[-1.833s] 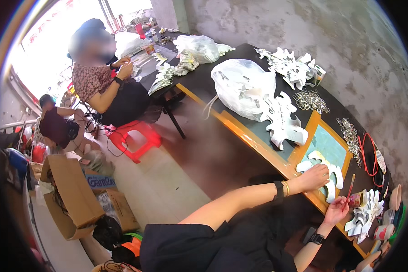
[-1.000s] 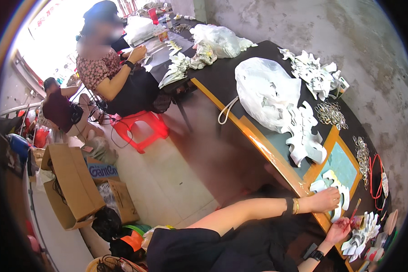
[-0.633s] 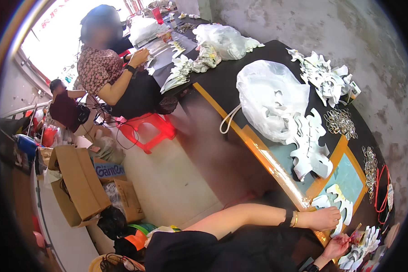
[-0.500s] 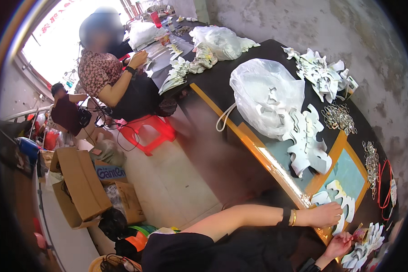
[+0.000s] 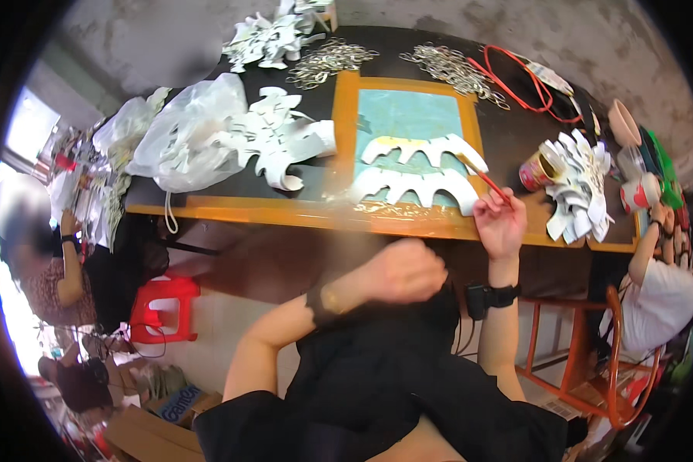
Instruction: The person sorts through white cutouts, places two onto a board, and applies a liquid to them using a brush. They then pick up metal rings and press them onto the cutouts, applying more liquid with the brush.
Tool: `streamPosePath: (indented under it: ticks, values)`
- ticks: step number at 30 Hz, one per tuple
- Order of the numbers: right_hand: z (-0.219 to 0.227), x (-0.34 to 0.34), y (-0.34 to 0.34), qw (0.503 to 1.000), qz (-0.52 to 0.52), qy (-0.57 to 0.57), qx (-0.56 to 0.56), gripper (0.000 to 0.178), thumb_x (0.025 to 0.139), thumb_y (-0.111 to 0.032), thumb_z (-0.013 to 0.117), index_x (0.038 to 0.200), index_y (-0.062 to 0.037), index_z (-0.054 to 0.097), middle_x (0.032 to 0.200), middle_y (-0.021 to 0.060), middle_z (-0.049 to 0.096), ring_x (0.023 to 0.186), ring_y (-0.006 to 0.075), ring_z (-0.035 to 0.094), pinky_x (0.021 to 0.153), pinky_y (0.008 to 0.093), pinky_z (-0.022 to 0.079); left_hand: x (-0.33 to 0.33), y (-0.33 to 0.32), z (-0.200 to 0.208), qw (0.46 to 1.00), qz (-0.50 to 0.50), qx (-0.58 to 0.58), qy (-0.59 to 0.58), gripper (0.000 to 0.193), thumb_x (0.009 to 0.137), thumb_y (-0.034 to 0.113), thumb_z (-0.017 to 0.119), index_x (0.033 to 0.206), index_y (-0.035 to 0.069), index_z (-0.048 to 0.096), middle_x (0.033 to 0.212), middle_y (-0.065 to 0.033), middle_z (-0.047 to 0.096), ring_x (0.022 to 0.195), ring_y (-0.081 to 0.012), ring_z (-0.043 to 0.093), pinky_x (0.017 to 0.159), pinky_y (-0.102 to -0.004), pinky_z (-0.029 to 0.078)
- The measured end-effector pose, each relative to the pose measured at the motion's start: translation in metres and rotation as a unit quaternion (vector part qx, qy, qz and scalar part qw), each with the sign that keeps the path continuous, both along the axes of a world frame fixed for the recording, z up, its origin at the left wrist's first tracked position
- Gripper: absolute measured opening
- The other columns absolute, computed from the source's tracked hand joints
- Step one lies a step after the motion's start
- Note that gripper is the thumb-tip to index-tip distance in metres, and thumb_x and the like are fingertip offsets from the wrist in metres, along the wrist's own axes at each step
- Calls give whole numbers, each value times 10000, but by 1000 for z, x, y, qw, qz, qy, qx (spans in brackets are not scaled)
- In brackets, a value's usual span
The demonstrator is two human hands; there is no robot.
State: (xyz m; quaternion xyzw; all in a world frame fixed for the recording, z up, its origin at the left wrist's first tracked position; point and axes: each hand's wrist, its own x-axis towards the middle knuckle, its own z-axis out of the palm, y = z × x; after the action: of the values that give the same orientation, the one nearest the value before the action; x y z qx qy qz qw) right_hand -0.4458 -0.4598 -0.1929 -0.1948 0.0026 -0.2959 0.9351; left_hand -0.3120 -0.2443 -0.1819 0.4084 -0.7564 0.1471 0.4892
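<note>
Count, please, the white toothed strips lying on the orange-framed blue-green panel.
2. The yellow-edged strip lies farther from the person, on the panel; the plain white strip lies nearer, toward the table's front edge. No other seems hidden there.

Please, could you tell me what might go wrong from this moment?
1. The right hand is close to the lower white piece and might nudge it.
2. The red-handled brush points toward the upper white piece, so it could leave an unwanted mark.
3. The open tin sits close to the stack of white pieces; if knocked, any contents might soil them.
</note>
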Motion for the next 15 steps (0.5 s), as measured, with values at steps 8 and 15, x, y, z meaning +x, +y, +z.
streamPosePath:
  ticks: [8,15]
  values:
    - [4,3,3,1000,0,9,-13,130,984,-200,544,990,-93,618,839,14,544,797,131,513,875,336,450,36,42,-163,786,508,353,18,498,924,269,644,1371,78,534,1386,-190,494,1288,-350,472,1092,-468,392]
    - [1,2,-3,999,30,8,20,83,961,-172,580,945,-92,562,793,8,486,754,121,476,825,309,418,33,15,-197,801,279,260,461,331,1013,200,542,1271,-5,574,1138,-161,655,1084,-198,578,963,-390,484]
